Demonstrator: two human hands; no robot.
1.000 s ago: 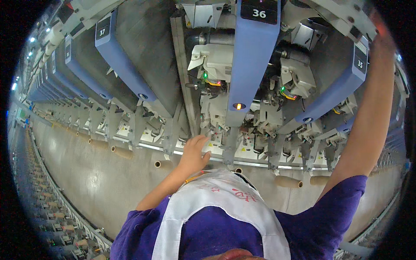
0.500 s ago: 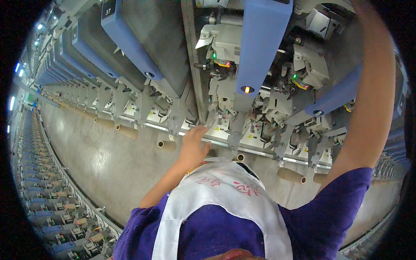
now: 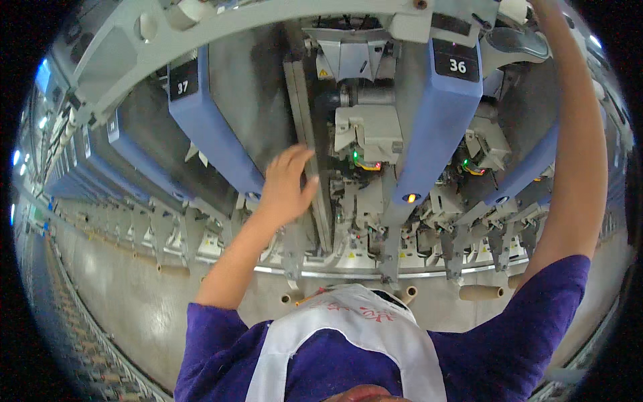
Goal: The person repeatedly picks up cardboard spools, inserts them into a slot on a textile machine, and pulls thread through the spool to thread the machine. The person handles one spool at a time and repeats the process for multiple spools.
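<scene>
My left hand [image 3: 286, 187] is raised in front of a dark machine panel, next to a grey upright rail [image 3: 308, 147]. Its fingers are stretched out with the thumb apart, and nothing is in it. My right arm [image 3: 581, 154] reaches up along the right side; the hand is cut off at the upper rim, near a small white piece [image 3: 514, 11], so its fingers do not show. Between the arms stands a winding unit with a blue front cover [image 3: 439, 127] and a lit orange button. Left of it is a grey-white unit head [image 3: 368, 130] with green and red lights.
A row of similar blue covers [image 3: 218, 124] runs away to the left. A curved pale frame [image 3: 268, 27] spans the top. Along the machine's foot runs a metal rail [image 3: 335, 274]. Brown cardboard tubes [image 3: 479, 293] lie on the grey floor [image 3: 221, 335] near it.
My left hand has risen from low by the rail to the dark panel. The view has tilted upward, bringing the pale frame into sight. My right arm stays raised.
</scene>
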